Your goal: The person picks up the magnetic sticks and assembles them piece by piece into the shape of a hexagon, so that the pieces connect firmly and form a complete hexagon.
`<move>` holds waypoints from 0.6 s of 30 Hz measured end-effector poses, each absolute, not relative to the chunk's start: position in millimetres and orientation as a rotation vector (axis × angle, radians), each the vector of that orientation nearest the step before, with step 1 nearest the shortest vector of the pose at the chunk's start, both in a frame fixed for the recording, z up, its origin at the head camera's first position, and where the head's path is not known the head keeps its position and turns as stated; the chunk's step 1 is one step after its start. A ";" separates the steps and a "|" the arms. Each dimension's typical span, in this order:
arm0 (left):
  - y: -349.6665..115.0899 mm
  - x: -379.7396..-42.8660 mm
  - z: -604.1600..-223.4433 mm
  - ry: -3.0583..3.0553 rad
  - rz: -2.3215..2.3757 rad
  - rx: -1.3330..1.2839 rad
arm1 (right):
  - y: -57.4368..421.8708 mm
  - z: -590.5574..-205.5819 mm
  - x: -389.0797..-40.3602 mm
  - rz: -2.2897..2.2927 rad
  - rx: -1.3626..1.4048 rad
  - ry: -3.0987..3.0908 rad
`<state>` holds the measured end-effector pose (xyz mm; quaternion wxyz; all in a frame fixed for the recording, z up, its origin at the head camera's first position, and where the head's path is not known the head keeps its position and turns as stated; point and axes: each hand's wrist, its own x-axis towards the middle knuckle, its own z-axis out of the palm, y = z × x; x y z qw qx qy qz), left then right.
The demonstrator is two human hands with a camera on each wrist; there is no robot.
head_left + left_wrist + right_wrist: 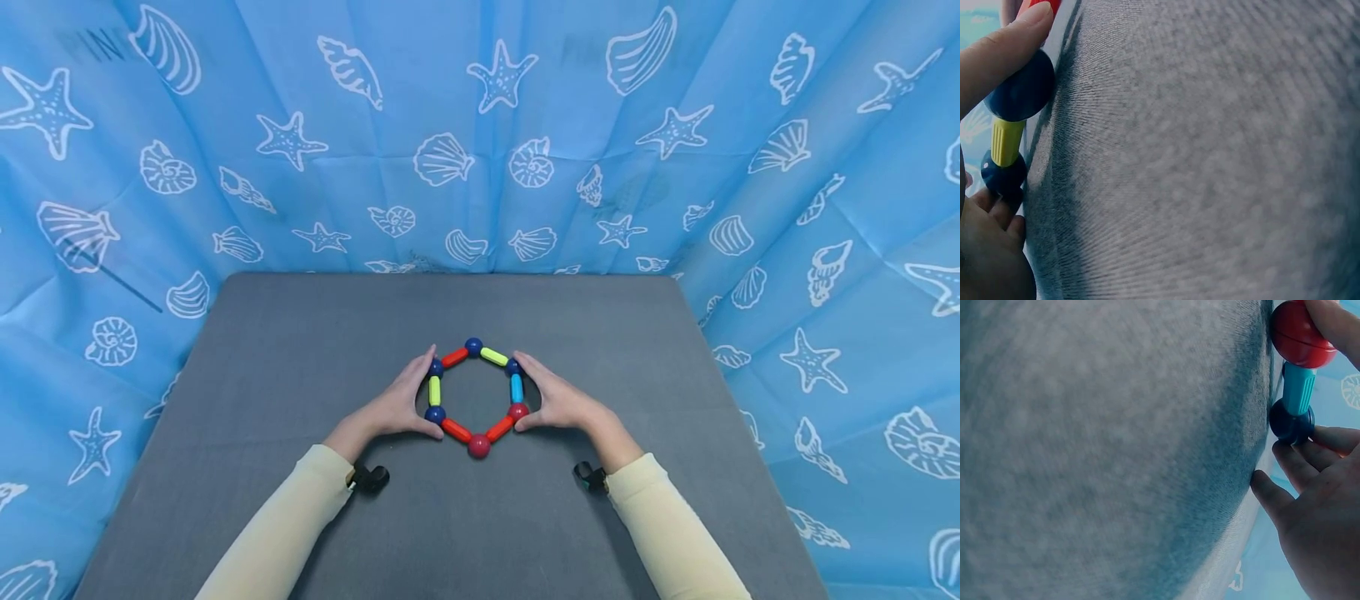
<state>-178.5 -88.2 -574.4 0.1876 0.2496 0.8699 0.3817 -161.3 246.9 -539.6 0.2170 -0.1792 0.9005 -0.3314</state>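
Note:
A hexagon of magnetic rods and balls (499,429) lies flat on the grey table, its rods red, yellow-green and light blue. On its left side, my left hand (399,402) grips the frame, thumb by the lower dark blue ball (1021,87) and fingers at the upper dark blue ball (1004,173), with a yellow rod (1007,142) between. My right hand (564,400) holds the opposite side: its thumb touches a red ball (1300,334), its fingertips a dark blue ball (1291,422), and a light blue rod (1299,389) joins them. Another red ball (479,446) forms the near corner.
Grey cloth covers the table (480,533) on all sides of the hexagon. A blue curtain (480,208) with white shells and starfish hangs behind and beside it. Small black wrist devices (371,479) sit at both cream sleeves (281,533).

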 end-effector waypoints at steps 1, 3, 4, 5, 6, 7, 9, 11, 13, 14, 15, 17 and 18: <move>-88.3 -178.7 -575.1 2.452 1.069 0.698 | 247.0 -539.4 -161.6 -0.920 -0.499 2.494; -88.1 -179.0 -576.6 2.457 1.058 0.691 | 247.2 -539.6 -162.5 -0.924 -0.505 2.492; -88.1 -179.0 -577.0 2.459 1.056 0.690 | 247.2 -539.5 -162.5 -0.925 -0.509 2.492; -88.2 -178.7 -577.2 2.461 1.053 0.685 | 247.2 -539.4 -162.3 -0.927 -0.511 2.490; -88.1 -178.5 -577.4 2.462 1.052 0.682 | 247.0 -539.1 -162.2 -0.926 -0.512 2.490; -88.1 -178.3 -577.3 2.464 1.046 0.680 | 247.0 -539.2 -162.1 -0.924 -0.510 2.489; -88.0 -177.9 -577.3 2.468 1.038 0.680 | 247.1 -539.0 -161.8 -0.916 -0.504 2.491; -88.2 -177.6 -577.3 2.473 1.030 0.682 | 247.0 -538.9 -161.3 -0.909 -0.497 2.492; -88.5 -177.4 -577.4 2.478 1.020 0.688 | 246.9 -539.0 -161.2 -0.906 -0.496 2.490; -88.7 -177.4 -577.2 2.476 1.022 0.692 | 246.9 -538.8 -161.1 -0.910 -0.498 2.488; -89.1 -177.4 -576.8 2.471 1.026 0.695 | 247.0 -538.6 -161.2 -0.916 -0.497 2.485; -91.1 -177.8 -574.3 2.458 1.038 0.688 | 248.3 -537.3 -161.8 -0.943 -0.499 2.485; -93.4 -178.6 -572.3 2.459 1.049 0.687 | 249.8 -536.1 -162.4 -0.959 -0.500 2.490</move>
